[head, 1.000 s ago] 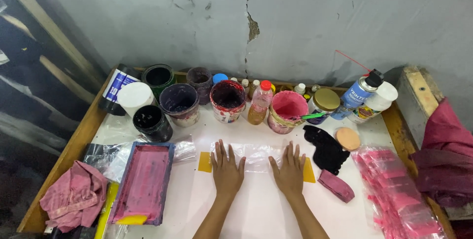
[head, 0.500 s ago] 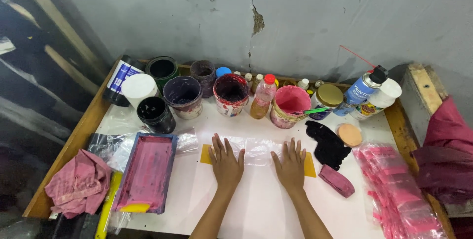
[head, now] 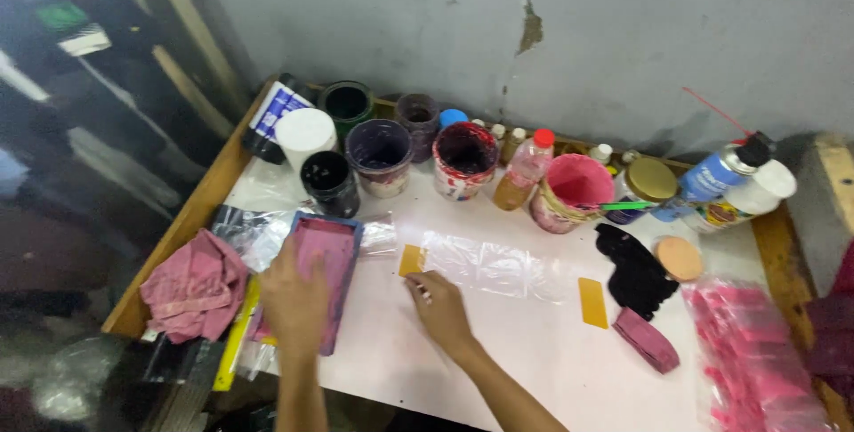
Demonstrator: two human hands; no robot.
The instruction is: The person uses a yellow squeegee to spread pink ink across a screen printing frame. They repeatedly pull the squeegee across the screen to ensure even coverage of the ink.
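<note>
1. The clear plastic sheet (head: 494, 265) lay flat on the white tabletop (head: 498, 352), a yellow tape piece (head: 592, 302) holding its right end.
2. The right hand (head: 442, 310), fingers pressed together, touched the sheet's left tape tab (head: 411, 260); judged unfinished.
3. Left of the sheet, the left hand (head: 295, 300), fingers spread, rested on the pink-stained tray (head: 322, 265).

White table (head: 498, 352): paint pots (head: 378, 154), pink tray (head: 322, 272), clear film (head: 494, 265).

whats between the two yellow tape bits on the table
In the head view, a clear plastic sheet lies flat between the left yellow tape and right yellow tape.
</note>
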